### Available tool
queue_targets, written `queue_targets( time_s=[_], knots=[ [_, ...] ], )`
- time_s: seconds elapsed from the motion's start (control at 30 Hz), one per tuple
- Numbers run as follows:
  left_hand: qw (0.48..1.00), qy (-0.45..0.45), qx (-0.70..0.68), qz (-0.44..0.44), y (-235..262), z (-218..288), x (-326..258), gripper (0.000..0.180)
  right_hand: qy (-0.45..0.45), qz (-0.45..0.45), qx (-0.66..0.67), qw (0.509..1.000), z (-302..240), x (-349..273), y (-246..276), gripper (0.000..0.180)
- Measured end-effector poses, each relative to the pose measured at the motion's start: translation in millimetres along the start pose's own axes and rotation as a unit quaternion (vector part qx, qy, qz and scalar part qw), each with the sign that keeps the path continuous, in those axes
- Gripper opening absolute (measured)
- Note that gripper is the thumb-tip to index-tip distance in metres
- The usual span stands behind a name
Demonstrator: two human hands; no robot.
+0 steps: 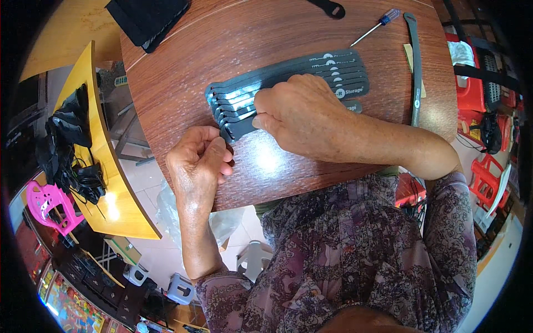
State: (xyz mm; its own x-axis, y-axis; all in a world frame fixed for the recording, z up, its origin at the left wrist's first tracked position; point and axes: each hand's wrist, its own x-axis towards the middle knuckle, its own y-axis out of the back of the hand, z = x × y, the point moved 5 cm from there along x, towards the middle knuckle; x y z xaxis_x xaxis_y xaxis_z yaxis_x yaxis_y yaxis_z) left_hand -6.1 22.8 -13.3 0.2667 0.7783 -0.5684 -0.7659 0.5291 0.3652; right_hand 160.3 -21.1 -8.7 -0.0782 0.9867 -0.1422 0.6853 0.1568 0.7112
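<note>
Brown tbl [166, 72]: L fingers [218, 146] pinch dk strap [242, 129] end; R fingers [268, 121] curled, grip unclear.

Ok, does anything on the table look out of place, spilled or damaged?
Nothing looks spilled or damaged. One grey strap lies toward the right of the table, apart from the overlapping dark straps beneath the right hand, so it seems mildly out of place.

What a shirt [344, 238] this is, purples and greys running under a dense dark scrolling, flowery print! The same pattern covers the left sleeve [225, 297] and the right sleeve [452, 222], both stopping around the elbow, leaving the forearms [383, 141] bare.
</note>
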Motion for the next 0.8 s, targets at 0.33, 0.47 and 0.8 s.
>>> queue_targets(
  time_s=[0.33, 0.47, 0.8],
  knots=[
    [1.000, 0.010, -0.006, -0.008, -0.4, -2.4, 0.9, 0.011, -0.002, -0.006, -0.006, 1.000, 2.2, -0.5, -0.7, 0.023],
    [1.000, 0.002, 0.001, -0.002, -0.1, 1.0, -1.0, 0.011, 0.003, 0.000, -0.012, 1.000, 0.4, 0.3, 0.5, 0.024],
    [1.000, -0.005, 0.014, 0.015, -3.4, 1.8, 0.5, 0.010, -0.010, -0.015, -0.006, 1.000, 1.8, 1.2, -1.8, 0.024]
  ],
)
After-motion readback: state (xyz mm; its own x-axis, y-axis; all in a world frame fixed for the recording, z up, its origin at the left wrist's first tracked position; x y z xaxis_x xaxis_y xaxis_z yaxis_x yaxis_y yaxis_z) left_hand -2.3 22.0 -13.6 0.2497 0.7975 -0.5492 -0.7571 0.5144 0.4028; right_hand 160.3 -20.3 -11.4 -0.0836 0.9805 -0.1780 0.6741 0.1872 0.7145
